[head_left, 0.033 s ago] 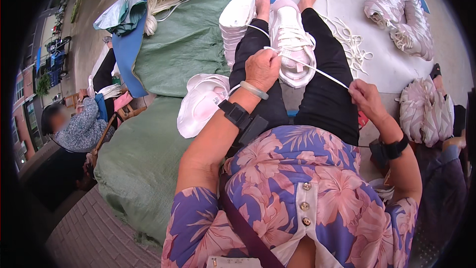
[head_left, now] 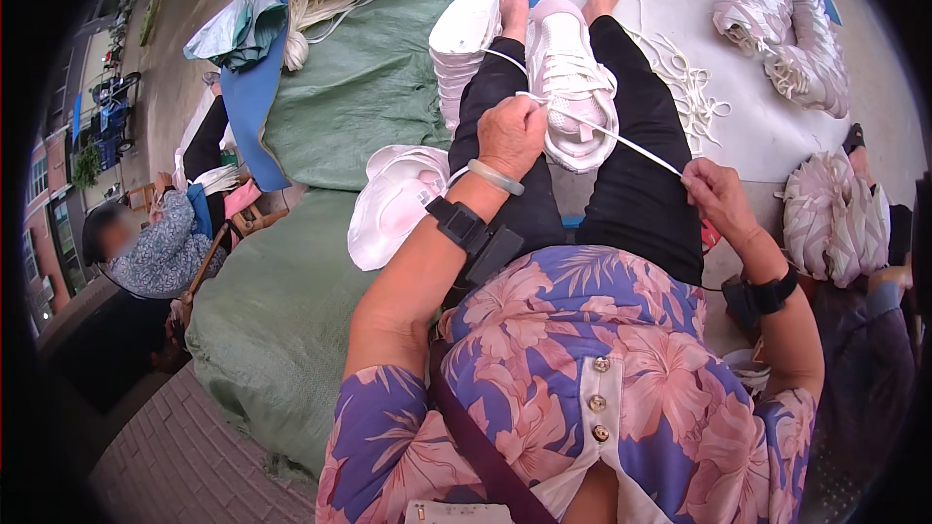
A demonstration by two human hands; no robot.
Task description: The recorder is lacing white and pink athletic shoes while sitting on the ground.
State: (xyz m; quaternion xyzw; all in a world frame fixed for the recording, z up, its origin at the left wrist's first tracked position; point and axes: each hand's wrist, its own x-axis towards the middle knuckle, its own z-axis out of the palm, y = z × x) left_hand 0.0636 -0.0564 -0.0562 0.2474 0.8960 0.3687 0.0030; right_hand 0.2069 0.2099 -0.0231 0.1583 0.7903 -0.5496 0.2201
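A white and pale pink shoe upper (head_left: 573,49) lies between my knees, its toe pointing away from me and white laces across its front. Beside its left edge, my left hand (head_left: 512,139) is closed, pinching the white shoelace near the eyelets. My right hand (head_left: 718,192), over my right thigh, is also closed and grips the same shoelace (head_left: 636,147). The stretch between the two hands is taut and runs over the shoe's opening. Another white upper (head_left: 388,209) rests just left of my left forearm.
A stack of white uppers (head_left: 464,29) stands by my left leg. Green sacking (head_left: 359,87) spreads on the left, with a hank of laces (head_left: 325,0) beyond. Loose laces (head_left: 689,87) lie on the white sheet at right, near bundled uppers (head_left: 752,5). Another person (head_left: 155,243) sits at far left.
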